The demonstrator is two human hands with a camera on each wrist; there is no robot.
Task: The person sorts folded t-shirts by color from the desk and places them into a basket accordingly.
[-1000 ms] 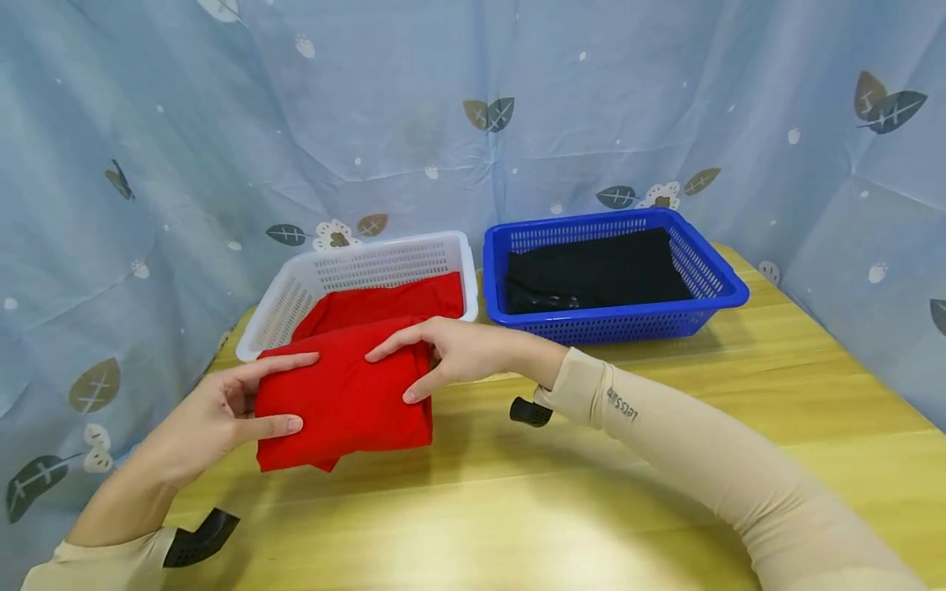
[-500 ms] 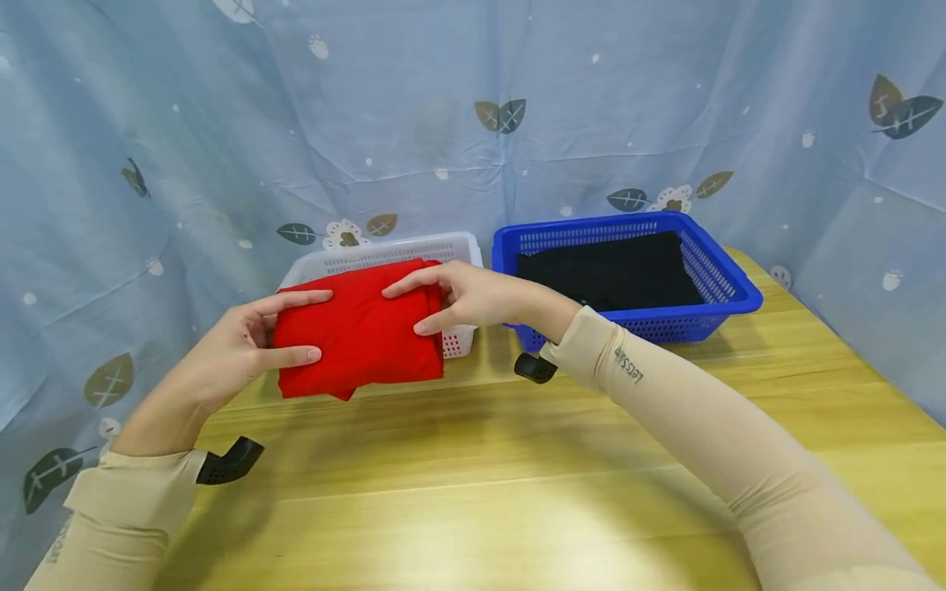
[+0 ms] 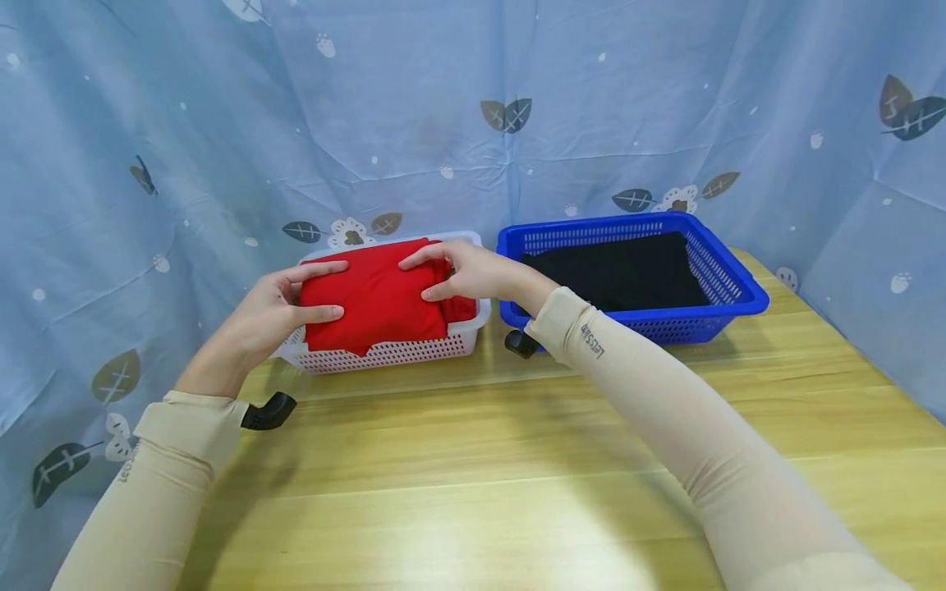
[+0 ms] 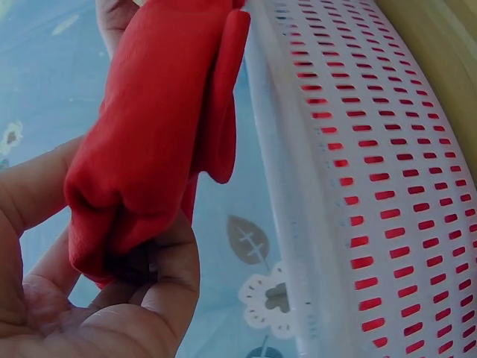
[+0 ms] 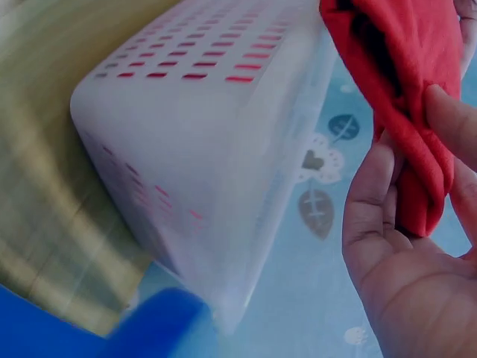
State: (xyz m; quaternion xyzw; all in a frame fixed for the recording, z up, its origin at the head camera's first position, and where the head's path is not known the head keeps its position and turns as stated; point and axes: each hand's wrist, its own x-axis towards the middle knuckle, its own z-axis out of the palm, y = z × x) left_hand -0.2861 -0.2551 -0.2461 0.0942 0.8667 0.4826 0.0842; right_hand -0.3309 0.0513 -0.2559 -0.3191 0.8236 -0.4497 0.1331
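Observation:
Folded red cloth (image 3: 377,295), likely a garment by its layers, is held level over the white basket (image 3: 399,353). My left hand (image 3: 273,316) grips its left end, thumb and a finger on top and other fingers beneath, as the left wrist view shows. At the right end, my right hand (image 3: 461,275) grips it the same way, with fingers curled under the fold in the right wrist view. More red fabric (image 3: 461,309) lies inside the white basket, showing through its slots. The cloth hides most of the basket's inside.
Just right of the white basket stands a blue basket (image 3: 650,328) with folded black cloth (image 3: 621,271) in it. Both sit at the back of a wooden table (image 3: 443,460), against a blue leaf-patterned curtain (image 3: 414,107).
Both hands have carried the folded red cloth away from me, from in front of the white basket to over it. Their grips on the cloth look the same.

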